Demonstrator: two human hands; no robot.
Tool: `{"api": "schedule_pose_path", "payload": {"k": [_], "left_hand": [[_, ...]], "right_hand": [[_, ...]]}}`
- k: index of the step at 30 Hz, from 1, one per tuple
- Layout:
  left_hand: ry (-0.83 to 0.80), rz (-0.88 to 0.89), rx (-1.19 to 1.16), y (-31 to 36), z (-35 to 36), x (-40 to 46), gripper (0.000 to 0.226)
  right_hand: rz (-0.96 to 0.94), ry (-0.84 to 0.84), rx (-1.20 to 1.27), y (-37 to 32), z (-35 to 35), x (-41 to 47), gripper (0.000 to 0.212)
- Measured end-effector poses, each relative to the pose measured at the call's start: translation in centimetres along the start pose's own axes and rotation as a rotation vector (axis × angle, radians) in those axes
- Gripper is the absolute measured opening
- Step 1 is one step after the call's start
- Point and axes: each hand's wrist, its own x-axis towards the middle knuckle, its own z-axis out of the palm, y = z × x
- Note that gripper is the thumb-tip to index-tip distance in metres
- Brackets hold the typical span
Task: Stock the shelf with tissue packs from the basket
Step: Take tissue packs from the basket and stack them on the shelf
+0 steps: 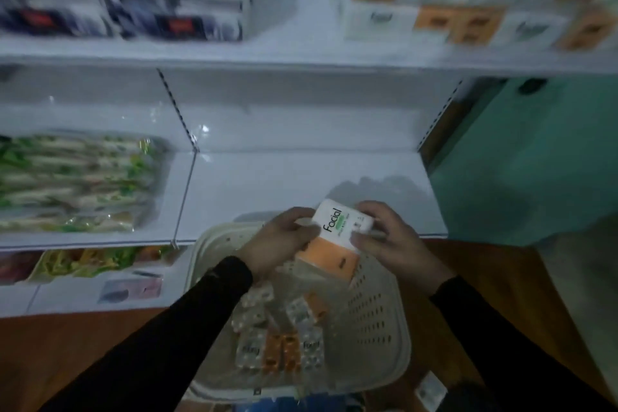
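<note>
I have one tissue pack (337, 237) lifted above the back rim of the basket (378, 318), just short of the front edge of the bare shelf bay (301, 184). My left hand (277, 241) curls around its left side, fingers wrapped over the top edge. My right hand (384, 237) pinches the right end between thumb and fingers. So each grip is closed on the same pack, which sits tilted, its white printed half toward the shelf and its orange half down toward the basket.

More loose packs (284, 341) lie in the basket's bottom, wrapped in shiny film.

What worries me from here: the film looks slick, and the right-hand pinch covers only a corner, so the pack could slide out if I let go with the left too soon. It would drop back into the basket or catch the shelf's front edge and fall to the floor. The view is dim and smeared, so judging that front edge is hard; I could clip it. Near the bay's left edge a wire divider (187, 191) stands, with bagged greens (77, 181) beyond it, so a pack pushed too far left could snag there.
</note>
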Motion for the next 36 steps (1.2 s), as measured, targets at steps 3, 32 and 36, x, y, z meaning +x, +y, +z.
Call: {"api": "schedule_pose_path", "payload": {"k": [3, 32, 36], "left_hand": [[-0.011, 0.125, -0.008, 6.9, 0.5, -2.1, 0.022], [0.558, 0.464, 1.446, 32.3, 5.3, 0.3, 0.082], [0.553, 0.466, 1.418, 32.1, 5.3, 0.1, 0.081]], "right_hand": [[-0.305, 0.074, -0.313, -5.0, -3.1, -3.4, 0.072], [-0.150, 0.874, -0.636, -17.0, -25.7, -2.9, 0.087], [-0.136, 0.765, -0.691, -16.5, -24.9, -2.1, 0.080]]}}
